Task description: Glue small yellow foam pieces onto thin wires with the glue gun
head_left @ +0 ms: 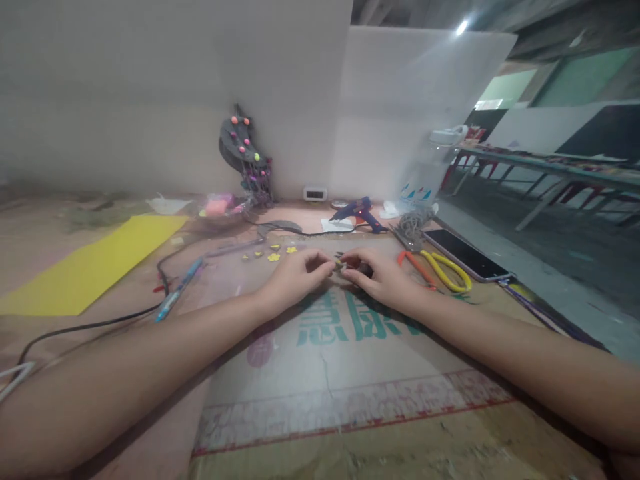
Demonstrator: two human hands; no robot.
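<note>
My left hand (303,272) and my right hand (374,275) meet over the printed cardboard (280,373). Thumb and fingers of both are pinched on a small yellowish-green piece (339,265), with dark tips showing above it. Its exact shape is too small and blurred to make out. Just left of my left hand lie several little yellow flower cutouts (273,257). Beyond my fingers a blue glue gun (357,212) rests by a white card (337,225). To the right of my right hand are scissors (450,270) with orange and yellow handles.
A yellow sheet (105,260), a blue pen (180,288) and a black cable (90,327) lie on the left. At the back stand a grey decorated crescent (243,147) and a small digital display (315,194). Grey yarn (414,223) and a phone (467,255) are on the right.
</note>
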